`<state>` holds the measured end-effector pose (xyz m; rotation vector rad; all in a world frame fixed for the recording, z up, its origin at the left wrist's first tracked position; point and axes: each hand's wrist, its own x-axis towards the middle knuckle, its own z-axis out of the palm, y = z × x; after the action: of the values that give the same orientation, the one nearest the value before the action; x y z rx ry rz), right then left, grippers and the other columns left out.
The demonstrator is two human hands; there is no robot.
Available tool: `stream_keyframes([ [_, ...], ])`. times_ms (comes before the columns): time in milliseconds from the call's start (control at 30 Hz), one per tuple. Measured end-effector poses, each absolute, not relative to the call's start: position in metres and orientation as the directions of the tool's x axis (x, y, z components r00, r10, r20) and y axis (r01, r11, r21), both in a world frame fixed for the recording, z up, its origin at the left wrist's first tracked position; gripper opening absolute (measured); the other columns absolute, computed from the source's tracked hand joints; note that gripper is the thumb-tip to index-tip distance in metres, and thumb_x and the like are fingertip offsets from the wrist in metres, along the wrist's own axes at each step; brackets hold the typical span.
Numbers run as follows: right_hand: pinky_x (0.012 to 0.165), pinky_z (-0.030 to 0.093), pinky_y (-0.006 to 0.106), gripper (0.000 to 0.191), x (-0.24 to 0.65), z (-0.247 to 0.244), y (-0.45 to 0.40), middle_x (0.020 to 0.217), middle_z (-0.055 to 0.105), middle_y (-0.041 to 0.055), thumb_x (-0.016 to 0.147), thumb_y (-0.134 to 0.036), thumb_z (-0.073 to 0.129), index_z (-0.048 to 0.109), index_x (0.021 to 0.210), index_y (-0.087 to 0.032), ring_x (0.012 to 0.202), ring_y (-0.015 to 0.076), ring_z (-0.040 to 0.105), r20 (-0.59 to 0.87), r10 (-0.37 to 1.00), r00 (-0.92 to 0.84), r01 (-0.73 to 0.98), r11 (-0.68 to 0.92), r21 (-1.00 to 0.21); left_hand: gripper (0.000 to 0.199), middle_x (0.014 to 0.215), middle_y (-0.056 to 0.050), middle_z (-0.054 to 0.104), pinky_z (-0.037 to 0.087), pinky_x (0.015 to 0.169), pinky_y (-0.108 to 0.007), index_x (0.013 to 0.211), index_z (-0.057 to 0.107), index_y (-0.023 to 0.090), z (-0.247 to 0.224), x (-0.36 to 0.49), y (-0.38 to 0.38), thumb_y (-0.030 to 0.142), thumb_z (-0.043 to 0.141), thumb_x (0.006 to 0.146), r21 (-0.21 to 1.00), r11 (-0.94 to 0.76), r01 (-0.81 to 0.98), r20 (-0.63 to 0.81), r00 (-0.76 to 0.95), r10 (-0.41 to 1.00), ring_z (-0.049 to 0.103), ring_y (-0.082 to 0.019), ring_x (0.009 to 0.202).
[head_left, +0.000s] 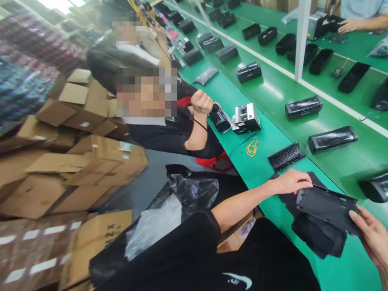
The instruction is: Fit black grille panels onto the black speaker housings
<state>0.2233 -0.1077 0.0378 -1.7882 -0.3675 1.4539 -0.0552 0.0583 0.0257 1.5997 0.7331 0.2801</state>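
Note:
My left hand (292, 182) pinches the left end of a flat black plastic panel (324, 206), with thumb and fingertips at its upper corner. At the panel's right end, my right hand (365, 226) has its thumb on top, the other fingers partly hidden underneath. The panel is held tilted above a loose pile of thin black sheets (318, 238) on the green bench. Just beyond my left hand lies a black perforated grille panel (286, 156).
Black cylindrical speaker-like units (332, 139) stand along the green conveyor (273, 95). A white-and-black boxy device (247, 117) and a yellow cord (252, 147) sit on the bench. A co-worker (169, 135) sits to my left, holding a black unit. Cardboard boxes (115, 161) are stacked behind.

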Motion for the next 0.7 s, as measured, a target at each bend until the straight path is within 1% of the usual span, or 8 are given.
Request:
stream_keyframes([
  [33,0.051,0.046,0.027,0.067,0.217,0.042,-0.120,0.093,0.074,0.0066,0.055,-0.059,0.099,0.075,0.104,-0.020,0.062,0.0151,0.055,-0.685,0.654,0.322,-0.294,-0.619,-0.729,0.032,0.081,0.001,0.068,0.049,0.064,-0.023,0.101,0.074,0.020,0.028,-0.052,0.054,0.051,0.068,0.098,0.957,0.089,0.277,-0.273,0.747,0.607,0.061,-0.010,0.059],
  [100,0.048,0.044,0.025,0.061,0.202,0.047,-0.142,0.089,0.073,0.0048,0.058,-0.057,0.099,0.076,0.100,-0.020,0.057,0.0122,0.051,-0.669,0.646,0.369,-0.369,-0.559,-0.743,0.040,0.076,0.003,0.063,0.046,0.057,-0.022,0.104,0.073,0.018,0.030,-0.045,0.044,0.055,0.077,0.089,0.942,0.247,0.225,-0.333,0.702,0.629,0.057,-0.009,0.058],
  [167,0.047,0.045,0.025,0.059,0.189,0.050,-0.159,0.086,0.073,0.0034,0.058,-0.055,0.100,0.076,0.097,-0.020,0.056,0.0117,0.051,-0.660,0.616,0.430,-0.422,-0.509,-0.750,0.046,0.071,0.005,0.058,0.041,0.055,-0.022,0.107,0.073,0.016,0.030,-0.040,0.032,0.053,0.082,0.083,0.931,0.322,0.174,-0.348,0.692,0.633,0.052,-0.008,0.057],
  [267,0.044,0.044,0.025,0.060,0.174,0.053,-0.180,0.082,0.072,0.0024,0.054,-0.056,0.101,0.074,0.093,-0.019,0.055,0.0127,0.052,-0.660,0.569,0.491,-0.462,-0.472,-0.751,0.042,0.066,0.007,0.051,0.034,0.057,-0.022,0.106,0.075,0.013,0.032,-0.036,0.018,0.045,0.084,0.081,0.935,0.316,0.162,-0.334,0.708,0.623,0.043,-0.007,0.057],
  [333,0.043,0.043,0.024,0.061,0.168,0.054,-0.190,0.077,0.069,0.0006,0.051,-0.057,0.102,0.071,0.088,-0.019,0.055,0.0128,0.053,-0.662,0.544,0.516,-0.477,-0.459,-0.749,0.037,0.066,0.007,0.051,0.033,0.059,-0.022,0.107,0.076,0.013,0.035,-0.035,0.011,0.040,0.082,0.082,0.935,0.309,0.174,-0.336,0.716,0.612,0.041,-0.007,0.060],
  [433,0.043,0.043,0.023,0.062,0.164,0.055,-0.204,0.073,0.066,-0.0020,0.053,-0.058,0.102,0.067,0.087,-0.021,0.054,0.0126,0.053,-0.665,0.525,0.531,-0.497,-0.443,-0.746,0.035,0.069,0.006,0.052,0.033,0.061,-0.023,0.109,0.076,0.013,0.039,-0.033,0.003,0.035,0.079,0.083,0.935,0.309,0.175,-0.333,0.736,0.589,0.042,-0.008,0.062],
  [533,0.045,0.046,0.023,0.061,0.164,0.054,-0.216,0.077,0.067,-0.0030,0.057,-0.058,0.100,0.066,0.093,-0.022,0.056,0.0130,0.056,-0.659,0.532,0.532,-0.514,-0.415,-0.751,0.035,0.071,0.005,0.054,0.033,0.061,-0.023,0.111,0.076,0.013,0.040,-0.033,-0.002,0.036,0.077,0.085,0.937,0.310,0.162,-0.323,0.743,0.586,0.042,-0.007,0.062],
  [700,0.046,0.046,0.022,0.057,0.163,0.050,-0.227,0.077,0.066,-0.0038,0.063,-0.056,0.099,0.065,0.094,-0.022,0.055,0.0114,0.054,-0.641,0.549,0.537,-0.517,-0.387,-0.764,0.036,0.080,0.001,0.060,0.040,0.068,-0.023,0.108,0.076,0.014,0.038,-0.030,-0.010,0.034,0.083,0.079,0.932,0.346,0.104,-0.307,0.733,0.607,0.052,-0.010,0.072],
])
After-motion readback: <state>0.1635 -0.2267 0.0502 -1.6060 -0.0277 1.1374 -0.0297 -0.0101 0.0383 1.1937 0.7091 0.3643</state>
